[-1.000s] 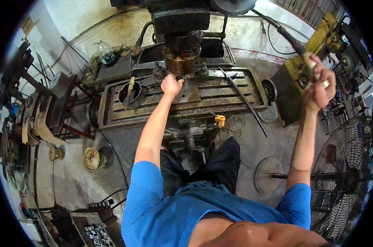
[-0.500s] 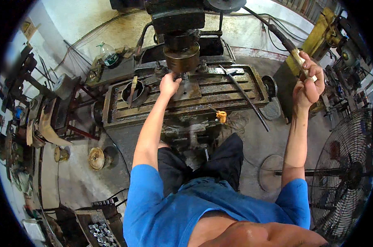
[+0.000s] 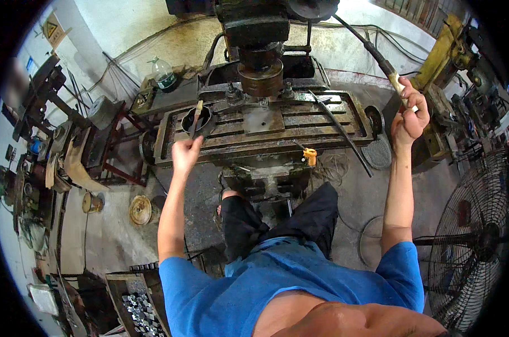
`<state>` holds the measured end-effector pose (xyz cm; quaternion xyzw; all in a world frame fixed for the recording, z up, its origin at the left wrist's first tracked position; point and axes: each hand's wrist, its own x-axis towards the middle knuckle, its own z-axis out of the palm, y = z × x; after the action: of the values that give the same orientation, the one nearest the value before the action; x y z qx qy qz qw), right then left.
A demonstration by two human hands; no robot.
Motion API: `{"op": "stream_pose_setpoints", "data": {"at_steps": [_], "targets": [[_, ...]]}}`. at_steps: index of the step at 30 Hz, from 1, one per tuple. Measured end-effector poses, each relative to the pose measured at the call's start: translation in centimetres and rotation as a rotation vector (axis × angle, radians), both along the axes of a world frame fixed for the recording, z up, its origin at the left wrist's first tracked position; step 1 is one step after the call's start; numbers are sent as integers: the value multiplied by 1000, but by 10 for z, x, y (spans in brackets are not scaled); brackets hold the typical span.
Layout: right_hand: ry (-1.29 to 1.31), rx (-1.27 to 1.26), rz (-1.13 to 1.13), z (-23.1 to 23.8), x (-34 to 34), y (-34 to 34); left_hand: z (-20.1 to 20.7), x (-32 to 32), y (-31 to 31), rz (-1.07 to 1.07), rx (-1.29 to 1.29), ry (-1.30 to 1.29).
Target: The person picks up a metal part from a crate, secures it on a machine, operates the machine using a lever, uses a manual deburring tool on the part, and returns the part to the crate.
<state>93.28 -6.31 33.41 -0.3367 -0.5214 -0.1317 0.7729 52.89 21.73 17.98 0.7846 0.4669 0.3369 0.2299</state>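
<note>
My right hand (image 3: 410,121) is raised and wrapped round the pale grip of a long machine lever (image 3: 385,66). My left hand (image 3: 186,156) is closed in front of the machine table's left end. Whatever its fingers hold, if anything, is hidden. Just beyond its thumb, a brush (image 3: 196,117) lies across a dark open container (image 3: 208,124) on the slotted machine table (image 3: 237,143). Above the middle of the table hangs the round brassy spindle head (image 3: 261,77). A small metal piece (image 3: 263,101) shows below it.
A long dark bar (image 3: 344,133) slants over the table's front edge. By that edge hangs a yellow-handled tool (image 3: 309,155). A large fan (image 3: 479,236) stands at my right. A box of metal pieces (image 3: 142,309) and a round tin (image 3: 140,210) are on the left.
My left hand has drawn back from under the spindle head, moving left and toward me, beside the brush and container. My right hand keeps hold of the lever. The view has shifted slightly.
</note>
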Motion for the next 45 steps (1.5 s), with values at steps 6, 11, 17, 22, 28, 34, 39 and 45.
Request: {"op": "stream_pose_setpoints", "data": {"at_steps": [6,11,17,22,28,34,39,45], "targets": [[0,21,66,-11,3,1,2,-81,-12,193,-238,-176],[-7,-19,81,-26,13,0,-25,-166,-2,289,-196,-247],[13,-48,51,-32,8,6,-66,-288,-9,334,-209,-435],[-151,-126,-227,-35,28,0,-61,-384,-53,514,-172,-193],[-274,-404,-120,-33,103,-31,-36,-482,-144,827,-164,13],[-512,-337,-513,-26,148,-9,-84,-564,-269,1140,-305,-45],[-267,-279,-503,-10,130,-11,-117,-563,-282,1383,-467,558],[-401,-422,-466,17,138,-39,-120,-555,-245,1227,-505,859]]}}
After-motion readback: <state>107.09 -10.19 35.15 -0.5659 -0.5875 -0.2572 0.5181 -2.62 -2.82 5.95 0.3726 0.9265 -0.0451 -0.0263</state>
